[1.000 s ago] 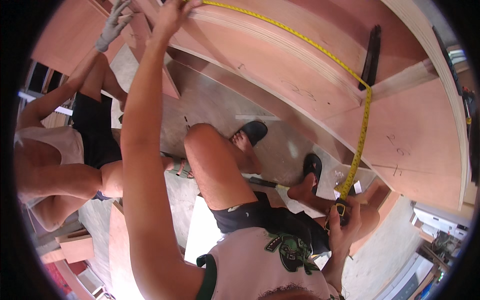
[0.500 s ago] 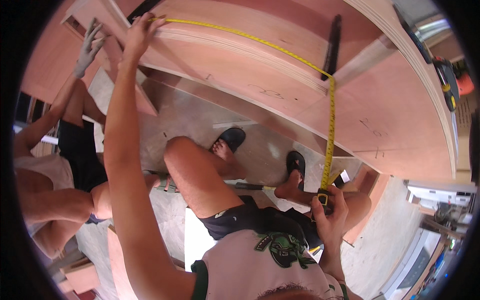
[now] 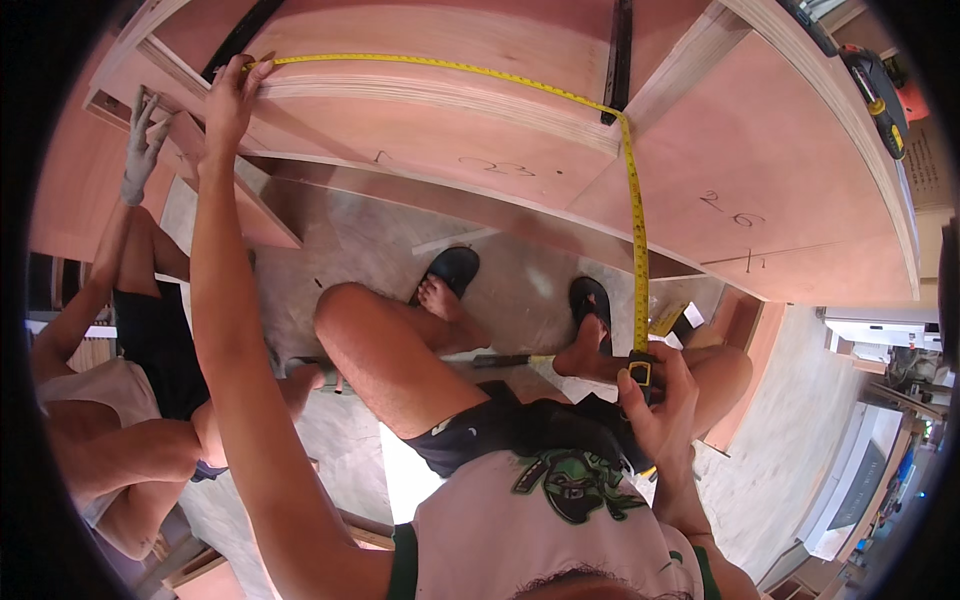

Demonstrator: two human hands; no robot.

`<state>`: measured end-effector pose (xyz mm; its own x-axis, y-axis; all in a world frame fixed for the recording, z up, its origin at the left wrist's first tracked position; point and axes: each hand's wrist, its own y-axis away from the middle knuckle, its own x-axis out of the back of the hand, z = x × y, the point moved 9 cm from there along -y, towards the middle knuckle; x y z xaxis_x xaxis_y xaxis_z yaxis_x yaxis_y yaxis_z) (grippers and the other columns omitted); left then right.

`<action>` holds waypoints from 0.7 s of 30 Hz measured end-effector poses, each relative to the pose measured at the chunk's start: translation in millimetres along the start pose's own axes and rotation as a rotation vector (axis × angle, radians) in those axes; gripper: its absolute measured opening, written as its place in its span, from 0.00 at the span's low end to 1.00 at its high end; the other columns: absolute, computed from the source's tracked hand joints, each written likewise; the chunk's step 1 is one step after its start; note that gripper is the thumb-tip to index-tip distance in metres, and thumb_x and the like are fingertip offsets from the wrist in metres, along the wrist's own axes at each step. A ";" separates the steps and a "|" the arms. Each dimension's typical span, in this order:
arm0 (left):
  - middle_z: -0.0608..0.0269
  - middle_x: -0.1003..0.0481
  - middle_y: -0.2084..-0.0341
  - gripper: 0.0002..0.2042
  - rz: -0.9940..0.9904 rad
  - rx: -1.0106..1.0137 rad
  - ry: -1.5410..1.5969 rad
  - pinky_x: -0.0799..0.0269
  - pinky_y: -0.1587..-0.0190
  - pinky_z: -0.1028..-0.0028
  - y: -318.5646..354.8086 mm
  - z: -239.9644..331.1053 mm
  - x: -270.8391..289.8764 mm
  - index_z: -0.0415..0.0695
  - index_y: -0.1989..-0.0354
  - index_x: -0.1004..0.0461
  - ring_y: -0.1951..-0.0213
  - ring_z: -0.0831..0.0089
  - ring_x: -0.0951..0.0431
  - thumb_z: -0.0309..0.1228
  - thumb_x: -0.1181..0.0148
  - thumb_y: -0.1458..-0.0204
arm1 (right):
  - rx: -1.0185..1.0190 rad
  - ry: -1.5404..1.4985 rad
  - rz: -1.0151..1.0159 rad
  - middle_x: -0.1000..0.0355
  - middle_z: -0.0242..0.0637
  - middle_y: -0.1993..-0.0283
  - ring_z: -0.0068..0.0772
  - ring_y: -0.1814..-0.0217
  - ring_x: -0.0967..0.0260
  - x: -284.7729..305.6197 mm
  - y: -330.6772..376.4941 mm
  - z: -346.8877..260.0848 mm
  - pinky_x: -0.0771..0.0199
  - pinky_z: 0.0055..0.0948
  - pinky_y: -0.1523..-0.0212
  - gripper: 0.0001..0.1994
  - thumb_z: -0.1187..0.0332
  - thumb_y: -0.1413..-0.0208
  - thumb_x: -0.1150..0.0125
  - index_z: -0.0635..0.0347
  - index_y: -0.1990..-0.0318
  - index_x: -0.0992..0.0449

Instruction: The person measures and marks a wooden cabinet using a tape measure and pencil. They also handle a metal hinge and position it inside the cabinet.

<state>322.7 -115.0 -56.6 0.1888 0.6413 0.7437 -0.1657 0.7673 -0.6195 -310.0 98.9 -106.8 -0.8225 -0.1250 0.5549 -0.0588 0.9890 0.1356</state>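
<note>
My left hand (image 3: 232,98) pinches the end of a yellow tape blade (image 3: 440,65) at the left side of a compartment in a pinkish plywood cabinet (image 3: 690,215). The blade runs along the compartment's front edge to a black drawer slide (image 3: 618,62), then bends down over the panel's face. Its black and yellow tape measure case (image 3: 639,372) sits in my right hand (image 3: 668,402), in front of my bent knee, with the thumb against the case. A second black drawer slide (image 3: 238,42) lies just beyond my left hand. Handwritten marks show on the panel's face.
A person at the left reaches a gloved hand (image 3: 145,150) to the cabinet's end. A hammer-like handle (image 3: 510,359) lies on the floor between my legs. At the right, a yellow and black screwdriver (image 3: 876,102) rests on the cabinet top. An open-ended plywood piece (image 3: 745,350) stands beside my right knee.
The view has shifted, so the cabinet sits further left and higher. Both hands keep their hold on the tape, which still bends at the right-hand slide. The co-worker's gloved hand stays near the cabinet's end.
</note>
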 end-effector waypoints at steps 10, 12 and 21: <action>0.46 0.23 0.63 0.23 -0.024 0.041 0.043 0.28 0.55 0.59 -1.6 -13.0 -6.0 0.42 0.51 0.24 0.58 0.51 0.23 0.52 0.41 0.39 | 0.019 0.033 0.006 0.27 0.44 0.63 0.35 0.64 0.27 1.0 -0.8 -2.5 0.26 0.31 0.63 0.21 0.65 0.46 0.30 0.68 0.51 0.28; 0.46 0.24 0.64 0.23 -0.025 0.037 0.031 0.28 0.55 0.59 -1.2 -14.1 -6.4 0.42 0.51 0.24 0.59 0.51 0.24 0.52 0.41 0.39 | 0.022 0.026 0.004 0.27 0.43 0.63 0.34 0.64 0.26 0.5 -1.1 -3.1 0.26 0.30 0.64 0.20 0.66 0.46 0.30 0.68 0.51 0.28; 0.45 0.24 0.63 0.24 -0.009 0.018 0.007 0.28 0.55 0.58 -1.2 -14.8 -5.2 0.42 0.51 0.25 0.58 0.49 0.23 0.53 0.42 0.39 | 0.039 0.030 0.002 0.27 0.45 0.63 0.35 0.63 0.25 1.2 -1.7 -4.5 0.25 0.31 0.63 0.20 0.66 0.47 0.30 0.68 0.51 0.28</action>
<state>336.3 -119.1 -63.4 0.1968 0.6343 0.7477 -0.1810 0.7730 -0.6081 -308.3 96.7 -102.7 -0.8050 -0.1252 0.5799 -0.0800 0.9915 0.1030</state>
